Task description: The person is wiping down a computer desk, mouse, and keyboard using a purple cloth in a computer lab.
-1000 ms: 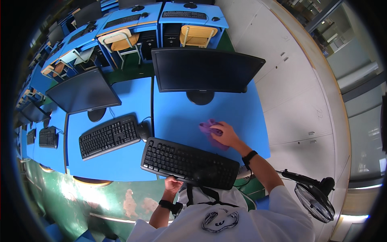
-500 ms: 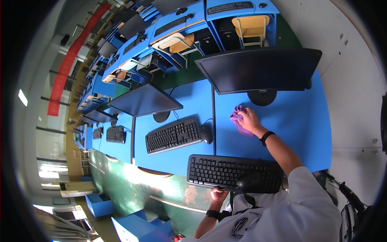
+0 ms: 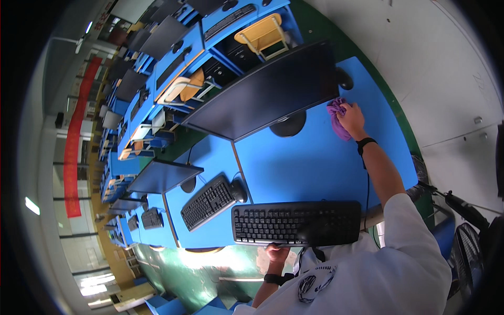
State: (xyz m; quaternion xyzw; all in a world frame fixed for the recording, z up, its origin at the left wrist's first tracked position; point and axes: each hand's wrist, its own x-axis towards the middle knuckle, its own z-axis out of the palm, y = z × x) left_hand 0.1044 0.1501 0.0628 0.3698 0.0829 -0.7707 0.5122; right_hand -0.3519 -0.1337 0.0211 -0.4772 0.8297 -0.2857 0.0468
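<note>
My right hand (image 3: 350, 118) is closed on a bunched purple cloth (image 3: 337, 118), pressed on the blue desk (image 3: 294, 168) near its right side, just right of the monitor's round base (image 3: 287, 125). The large black monitor (image 3: 262, 92) stands over the back of this desk. Down at the near edge, my left hand (image 3: 276, 253) grips a black keyboard (image 3: 268, 223) from below, holding it across the desk's front. A black mouse (image 3: 317, 229) lies on top of that keyboard, in shadow, and cables hang by its right end.
To the left a row of desks carries monitors (image 3: 164, 176), keyboards (image 3: 207, 202) and mice. More desks with chairs (image 3: 257, 32) stand behind. A black fan (image 3: 466, 252) is at lower right, beside a pale wall with panels (image 3: 451, 105). Green floor (image 3: 210, 270) lies below.
My right hand has pushed the cloth from the middle of the desk toward its back right. My left hand still holds the keyboard. The view has turned, shifting the desks in the picture.
</note>
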